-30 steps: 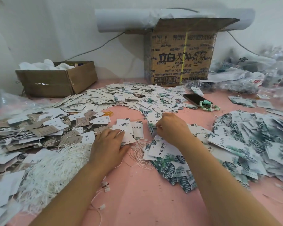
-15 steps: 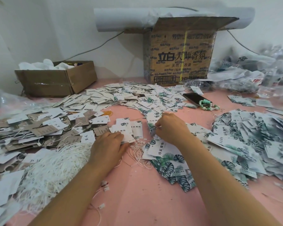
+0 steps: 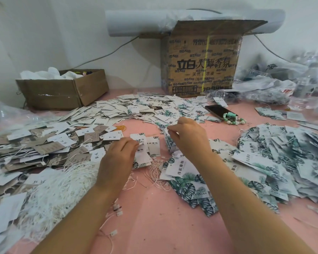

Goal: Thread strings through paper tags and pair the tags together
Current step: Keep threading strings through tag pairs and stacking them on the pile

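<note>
My left hand (image 3: 120, 158) lies over a small stack of white leaf-print tags (image 3: 153, 146) on the pink table, its fingertips pinching the top tag's upper edge. My right hand (image 3: 188, 138) hovers just right of it, fingers curled, pinching the top of an upright bundle of leaf-print tags (image 3: 170, 145). A heap of white strings (image 3: 57, 191) lies at the left near my forearm. Thin loose strings (image 3: 157, 173) lie between my wrists. More leaf tags (image 3: 189, 180) spread under my right forearm.
Strung tags are piled at the right (image 3: 283, 162); brown and white tags lie at the left (image 3: 44, 143) and centre back (image 3: 136, 109). A phone (image 3: 218, 110) with a bead bracelet, a tall printed carton (image 3: 200, 63), a low box (image 3: 62, 88) and plastic bags (image 3: 264, 88) stand behind.
My left hand has slid slightly forward onto the small tag stack, fingertips now at its top edge. My right hand stays at the upright bundle, barely shifted.
</note>
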A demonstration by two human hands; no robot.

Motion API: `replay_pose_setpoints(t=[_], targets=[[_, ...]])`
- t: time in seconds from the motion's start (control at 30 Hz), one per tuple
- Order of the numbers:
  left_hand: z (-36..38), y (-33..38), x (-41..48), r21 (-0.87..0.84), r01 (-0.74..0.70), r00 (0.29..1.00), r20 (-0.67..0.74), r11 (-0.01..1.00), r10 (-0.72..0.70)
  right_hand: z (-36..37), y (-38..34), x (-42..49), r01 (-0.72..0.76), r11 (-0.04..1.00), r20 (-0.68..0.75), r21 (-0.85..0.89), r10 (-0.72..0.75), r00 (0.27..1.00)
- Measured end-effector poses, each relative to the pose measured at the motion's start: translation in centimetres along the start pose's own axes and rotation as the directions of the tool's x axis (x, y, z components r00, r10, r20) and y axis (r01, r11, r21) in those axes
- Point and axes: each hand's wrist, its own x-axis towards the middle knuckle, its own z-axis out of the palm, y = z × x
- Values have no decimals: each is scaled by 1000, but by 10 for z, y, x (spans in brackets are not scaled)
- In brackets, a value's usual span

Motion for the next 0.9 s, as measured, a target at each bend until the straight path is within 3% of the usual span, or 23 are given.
replay_pose_setpoints(t=[0.07,0.13,0.2,0.27,0.37,0.57,0.67,0.77,0.83,0.9], targets=[[1,-1,0,-33,-57,998,-11,998,56,1,-4,-1,55,998,17,17,-55,998],[2,0,0,-118,-22,1000,4,993,23,3,-10,-2,107,993,54,39,-109,993],[0,4,1,-285,119,993,31,951,-115,6,-17,-3,142,988,74,64,-147,986],[-1,8,2,-467,260,960,32,846,-277,9,-24,-3,171,983,88,64,-176,980],[0,11,6,-614,354,903,26,706,-429,10,-32,-3,226,970,111,88,-235,966],[4,11,11,-705,410,823,14,578,-568,9,-36,-5,336,933,124,125,-351,928],[6,8,13,-721,402,816,2,565,-577,8,-37,-5,378,916,153,135,-397,905],[7,6,12,-712,384,828,-17,588,-561,8,-39,-5,252,941,117,225,-283,952],[6,6,11,-696,363,849,-28,619,-528,8,-38,-3,38,948,75,316,-65,995],[6,8,11,-676,349,867,-31,649,-498,9,-36,-1,-177,903,135,392,134,982]])
